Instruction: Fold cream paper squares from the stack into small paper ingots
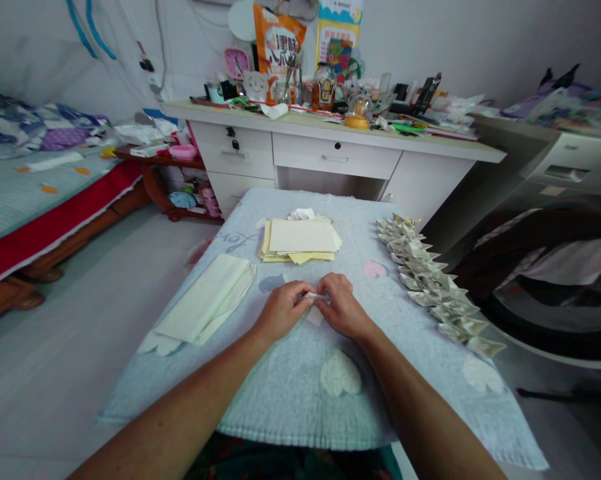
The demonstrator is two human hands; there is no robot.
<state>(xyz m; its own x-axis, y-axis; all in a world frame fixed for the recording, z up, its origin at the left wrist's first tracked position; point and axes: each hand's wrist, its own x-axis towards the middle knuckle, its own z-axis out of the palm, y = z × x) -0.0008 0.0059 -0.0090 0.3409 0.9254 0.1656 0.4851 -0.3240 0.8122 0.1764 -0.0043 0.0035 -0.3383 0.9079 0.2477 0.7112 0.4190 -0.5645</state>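
Note:
Between my two hands is a small folded piece of pale paper, pinched from both sides over the cloth-covered table. My left hand grips its left end with thumb and forefinger. The other end is between the fingers of my right hand, which hide part of it. Just beyond the hands sits a stack of cream and yellow paper sheets. To the left lies a folded bundle of pale paper. Rows of small folded paper boats line the table's right side.
A light blue patterned cloth covers the table. Crumpled white paper lies behind the stack. Farther back stands a white desk crowded with jars, a pink clock and a snack bag. A bed is at left, a washing machine at right.

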